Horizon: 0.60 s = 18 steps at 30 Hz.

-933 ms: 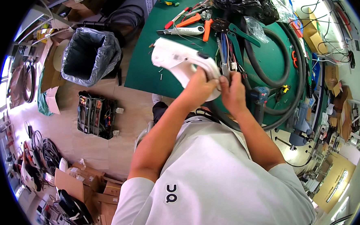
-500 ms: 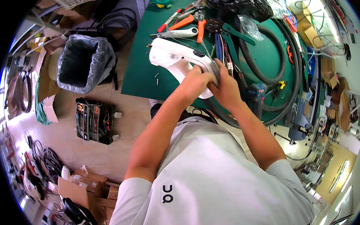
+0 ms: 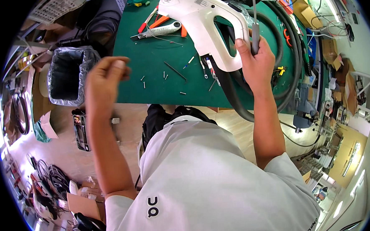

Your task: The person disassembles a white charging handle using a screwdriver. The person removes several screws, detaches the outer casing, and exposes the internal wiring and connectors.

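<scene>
My right hand (image 3: 258, 65) grips the loop handle of a white charging gun (image 3: 196, 14), thumb across the handle. A screwdriver (image 3: 255, 38) with a grey handle stands upright in the same hand, shaft pointing up. From the gun's lower end runs a thick black cable (image 3: 229, 90), with short wires ending in metal lugs (image 3: 206, 76) beside it. My left hand (image 3: 104, 84) is off the table's left edge, near the bin, thumb and fingers drawn together; anything between them is hidden. Several small screws (image 3: 144, 85) and a thin dark rod (image 3: 175, 71) lie on the green tabletop (image 3: 150, 94).
A utility knife (image 3: 159, 30) and orange-handled pliers (image 3: 160, 21) lie left of the gun. The black cable coils (image 3: 294, 80) at the table's right. A lined bin (image 3: 82, 75) stands left of the table, with a tool bag (image 3: 81, 131) on the floor below.
The charging gun has come up and turned, its handle now in my right hand with the screwdriver. My left hand has left it and swung out left toward the bin.
</scene>
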### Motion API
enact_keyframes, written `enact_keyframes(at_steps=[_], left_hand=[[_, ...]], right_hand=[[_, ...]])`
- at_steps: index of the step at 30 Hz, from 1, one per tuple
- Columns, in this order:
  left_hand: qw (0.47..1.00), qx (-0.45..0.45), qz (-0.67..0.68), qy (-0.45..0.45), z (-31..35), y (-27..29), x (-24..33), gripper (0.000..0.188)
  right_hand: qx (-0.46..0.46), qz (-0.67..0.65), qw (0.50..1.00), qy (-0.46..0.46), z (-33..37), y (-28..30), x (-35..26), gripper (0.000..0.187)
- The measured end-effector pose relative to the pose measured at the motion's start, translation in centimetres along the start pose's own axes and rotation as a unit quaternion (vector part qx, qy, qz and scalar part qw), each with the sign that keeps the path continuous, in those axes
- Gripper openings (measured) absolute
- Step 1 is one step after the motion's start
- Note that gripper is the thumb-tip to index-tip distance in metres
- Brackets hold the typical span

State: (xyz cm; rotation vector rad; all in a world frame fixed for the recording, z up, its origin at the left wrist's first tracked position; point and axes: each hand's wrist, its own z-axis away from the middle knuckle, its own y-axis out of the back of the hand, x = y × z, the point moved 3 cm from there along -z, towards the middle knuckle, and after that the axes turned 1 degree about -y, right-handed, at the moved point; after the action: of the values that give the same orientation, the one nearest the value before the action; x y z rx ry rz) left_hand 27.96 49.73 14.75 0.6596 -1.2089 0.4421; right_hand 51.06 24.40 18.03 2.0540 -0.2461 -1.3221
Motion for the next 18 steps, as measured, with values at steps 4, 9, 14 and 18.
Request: enact_keyframes(at_steps=[4,9,14,18], left_hand=[[0.985,-0.089,-0.134,-0.054,-0.5,-7.7,-5.8,0.017],[0.876,-0.136,-0.319,-0.335,-2.1,-15.7,-8.8,0.015],[0.771,-0.226,-0.458,-0.380,-4.8,-17.2,-10.7,0.009],[0.686,-0.281,-0.521,-0.423,-5.4,-17.4,-10.4,0.012]], right_hand=[[-0.005,-0.004,1.000,0.004,0.1,0.1,-0.4,0.042],[-0.030,0.006,0.999,-0.015,1.1,0.0,-0.8,0.040],[-0.045,0.010,0.999,-0.015,1.6,-0.3,-1.2,0.041],[-0.059,0.005,0.998,-0.035,1.7,-0.7,-1.4,0.042]])
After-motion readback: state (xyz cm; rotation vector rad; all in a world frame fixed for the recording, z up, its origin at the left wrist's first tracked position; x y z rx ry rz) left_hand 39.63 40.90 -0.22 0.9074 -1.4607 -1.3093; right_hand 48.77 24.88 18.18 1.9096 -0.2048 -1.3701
